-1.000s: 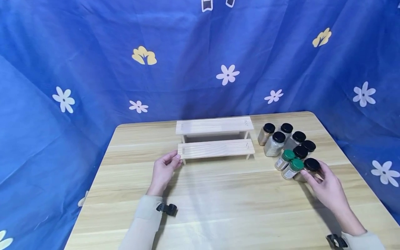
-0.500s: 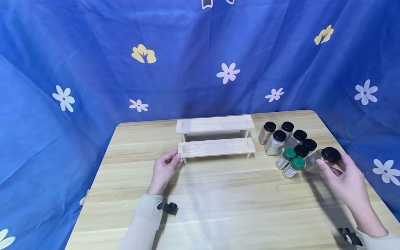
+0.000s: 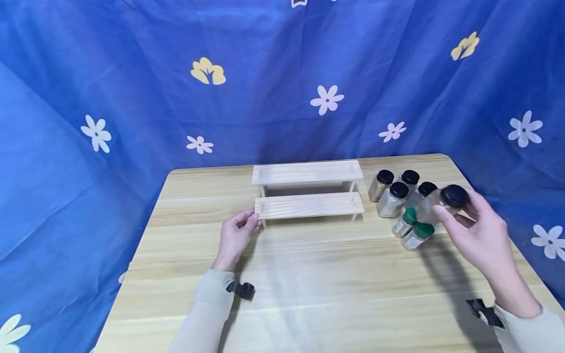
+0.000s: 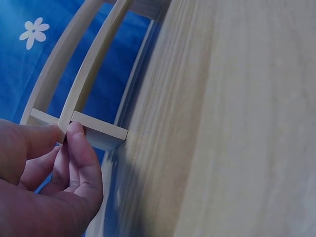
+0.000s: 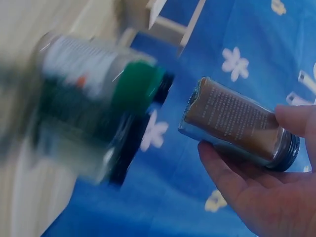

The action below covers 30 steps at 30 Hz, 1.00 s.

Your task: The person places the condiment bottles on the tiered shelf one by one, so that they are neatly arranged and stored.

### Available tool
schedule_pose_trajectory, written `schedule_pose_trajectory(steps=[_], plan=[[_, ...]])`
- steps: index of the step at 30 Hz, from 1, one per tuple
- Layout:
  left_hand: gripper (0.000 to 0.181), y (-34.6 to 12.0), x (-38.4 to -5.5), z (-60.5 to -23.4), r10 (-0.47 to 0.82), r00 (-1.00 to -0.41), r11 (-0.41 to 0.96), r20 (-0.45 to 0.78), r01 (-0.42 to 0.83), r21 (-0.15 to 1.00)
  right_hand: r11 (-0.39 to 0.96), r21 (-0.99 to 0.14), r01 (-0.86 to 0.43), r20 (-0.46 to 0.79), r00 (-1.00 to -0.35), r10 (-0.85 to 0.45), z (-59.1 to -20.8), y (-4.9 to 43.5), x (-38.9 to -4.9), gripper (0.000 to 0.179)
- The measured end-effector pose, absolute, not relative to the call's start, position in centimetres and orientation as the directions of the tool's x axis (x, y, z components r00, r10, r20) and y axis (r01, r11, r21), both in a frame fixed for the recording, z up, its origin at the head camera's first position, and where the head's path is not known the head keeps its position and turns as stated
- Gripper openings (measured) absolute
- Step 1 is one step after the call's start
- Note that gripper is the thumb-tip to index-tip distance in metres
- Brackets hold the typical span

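A two-tier wooden shelf rack (image 3: pixel 309 206) stands near the back of the table. My left hand (image 3: pixel 237 241) pinches the left end of its lower board between thumb and fingers, also plain in the left wrist view. My right hand (image 3: pixel 481 240) grips a spice jar (image 5: pixel 234 123) by its black-lid end, with brown contents and a printed label. The jar is tilted and raised off the table, partly hiding other jars in the head view. Two small green-lidded jars (image 3: pixel 417 236) stand just left of it; several black-lidded jars (image 3: pixel 391 202) stand behind.
The wood-grain table (image 3: pixel 318 284) reaches back to a blue flowered cloth (image 3: pixel 273 98), which also hangs along both sides. In the right wrist view a green-lidded jar (image 5: pixel 94 94) is close and blurred.
My right hand has lifted the black-lidded jar from the front of the group, first rightward, then up and slightly back left over the others. My left hand keeps its hold on the rack.
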<state>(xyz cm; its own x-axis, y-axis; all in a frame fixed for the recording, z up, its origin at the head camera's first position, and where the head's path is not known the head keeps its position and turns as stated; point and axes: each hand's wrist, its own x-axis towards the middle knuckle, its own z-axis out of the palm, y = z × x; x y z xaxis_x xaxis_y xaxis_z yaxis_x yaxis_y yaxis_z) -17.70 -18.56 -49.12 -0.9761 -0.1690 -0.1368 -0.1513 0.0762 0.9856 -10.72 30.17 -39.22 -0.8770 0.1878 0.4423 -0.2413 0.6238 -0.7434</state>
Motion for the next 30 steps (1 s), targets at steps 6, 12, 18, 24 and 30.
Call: schedule_pose_trajectory(steps=[6, 12, 18, 24, 30], plan=[[0.037, -18.4, -17.8, -49.2, -0.163, -0.977, 0.071, -0.136, -0.150, 0.986, 0.605, -0.718, -0.343, 0.464, -0.885, 0.049, -38.1, 25.7, -13.7, 0.050], [0.037, -18.4, -17.8, -49.0, -0.155, -0.979, 0.064, -0.130, -0.141, 0.988, 0.598, -0.701, -0.389, 0.437, -0.897, -0.071, -37.3, 21.0, -17.1, 0.045], [0.037, -18.4, -17.6, -48.6, -0.167, -0.977, 0.066, -0.134, -0.146, 0.987, 0.505, -0.756, -0.416, 0.399, -0.905, -0.149, -36.2, 15.9, -20.4, 0.047], [0.036, -18.6, -17.7, -48.9, -0.178, -0.975, 0.038, -0.136, -0.145, 0.989, 0.495, -0.726, -0.478, 0.433, -0.876, -0.211, -34.9, 10.8, -22.8, 0.048], [0.037, -18.6, -17.4, -49.0, -0.173, -0.976, 0.034, -0.129, -0.136, 0.990, 0.510, -0.728, -0.458, 0.407, -0.887, -0.216, -35.2, 6.5, -23.9, 0.048]])
